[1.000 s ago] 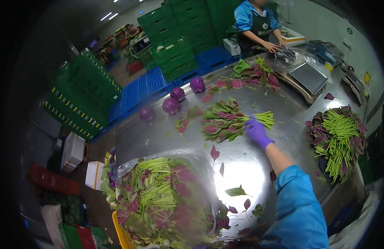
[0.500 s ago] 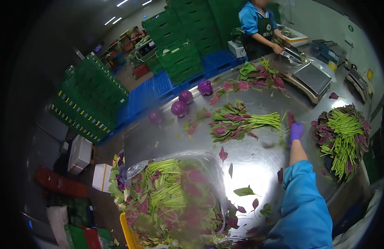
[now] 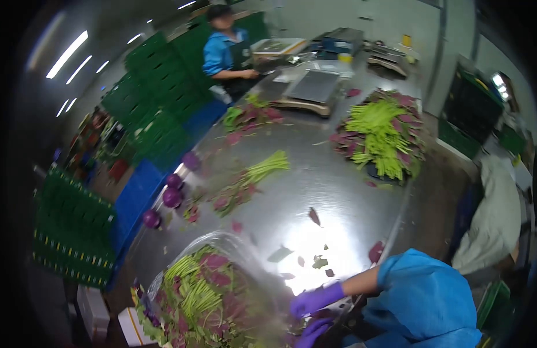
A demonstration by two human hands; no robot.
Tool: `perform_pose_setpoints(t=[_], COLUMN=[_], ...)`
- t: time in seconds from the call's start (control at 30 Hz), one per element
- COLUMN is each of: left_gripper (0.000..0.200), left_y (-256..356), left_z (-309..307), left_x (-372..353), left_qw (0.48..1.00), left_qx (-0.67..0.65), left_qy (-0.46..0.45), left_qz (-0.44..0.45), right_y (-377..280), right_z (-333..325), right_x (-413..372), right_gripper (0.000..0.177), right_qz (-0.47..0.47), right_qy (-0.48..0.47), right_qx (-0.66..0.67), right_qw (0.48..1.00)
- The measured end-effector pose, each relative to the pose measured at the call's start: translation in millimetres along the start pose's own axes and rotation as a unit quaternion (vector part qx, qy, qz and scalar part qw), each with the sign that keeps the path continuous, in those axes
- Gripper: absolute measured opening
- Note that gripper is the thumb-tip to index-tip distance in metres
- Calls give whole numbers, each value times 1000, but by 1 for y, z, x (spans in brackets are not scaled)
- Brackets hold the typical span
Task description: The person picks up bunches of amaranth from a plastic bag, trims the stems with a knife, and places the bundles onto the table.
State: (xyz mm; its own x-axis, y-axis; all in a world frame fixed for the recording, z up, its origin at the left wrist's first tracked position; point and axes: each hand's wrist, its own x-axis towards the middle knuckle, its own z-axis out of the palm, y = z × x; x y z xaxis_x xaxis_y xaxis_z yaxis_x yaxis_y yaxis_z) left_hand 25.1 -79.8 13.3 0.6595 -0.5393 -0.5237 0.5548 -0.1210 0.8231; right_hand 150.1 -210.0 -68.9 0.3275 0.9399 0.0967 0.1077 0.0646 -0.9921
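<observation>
My right hand (image 3: pixel 317 300), in a purple glove, is low over the near edge of the table beside the plastic-lined load of greens. Its fingers look curled together, but what they hold is hidden. Just below it, my left hand (image 3: pixel 315 332), also gloved, is partly cut off by the frame; its fingers are blurred. The red-and-green amaranth (image 3: pixel 193 290) fills a clear plastic bag (image 3: pixel 225 236) to the left of both hands. Loose leaves (image 3: pixel 320 263) lie on the metal beyond them.
On the metal table (image 3: pixel 315 191) are a small amaranth bunch (image 3: pixel 265 168), a large amaranth pile (image 3: pixel 375 130), red cabbages (image 3: pixel 173 198) and a scale (image 3: pixel 315 87). A co-worker (image 3: pixel 225 55) stands at the far side. Green crates (image 3: pixel 158 81) are stacked to the left.
The view has swung to the right. My right hand has come back from beside the amaranth bunch to the table's near edge, and my left hand has entered view.
</observation>
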Motion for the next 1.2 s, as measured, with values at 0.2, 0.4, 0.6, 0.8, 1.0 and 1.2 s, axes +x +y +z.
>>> perform_pose_setpoints(t=[0.2,0.4,0.6,0.8,1.0,1.2], left_gripper=[37,39,34,24,22,27], left_y=[-8,76,231,143,130,168], left_z=[33,54,152,127,123,141], left_x=[66,137,249,534,610,610], left_qw=[819,908,983,969,892,932], left_qx=[453,385,18,-149,251,-101], left_qy=[-28,-4,99,109,271,290], left_qz=[351,167,151,162,262,194], right_y=[-50,-120,-178,-195,-168,-129], right_z=[-37,-248,-416,-497,-573,-622], right_x=[-46,-201,-333,-366,-376,-378], right_gripper=[42,36,38,40,50,67], right_qz=[48,129,203,165,134,217], right_qy=[4,288,421,320,265,232], right_qx=[92,-227,-358,-492,-569,-524], right_qw=[995,921,808,793,767,790])
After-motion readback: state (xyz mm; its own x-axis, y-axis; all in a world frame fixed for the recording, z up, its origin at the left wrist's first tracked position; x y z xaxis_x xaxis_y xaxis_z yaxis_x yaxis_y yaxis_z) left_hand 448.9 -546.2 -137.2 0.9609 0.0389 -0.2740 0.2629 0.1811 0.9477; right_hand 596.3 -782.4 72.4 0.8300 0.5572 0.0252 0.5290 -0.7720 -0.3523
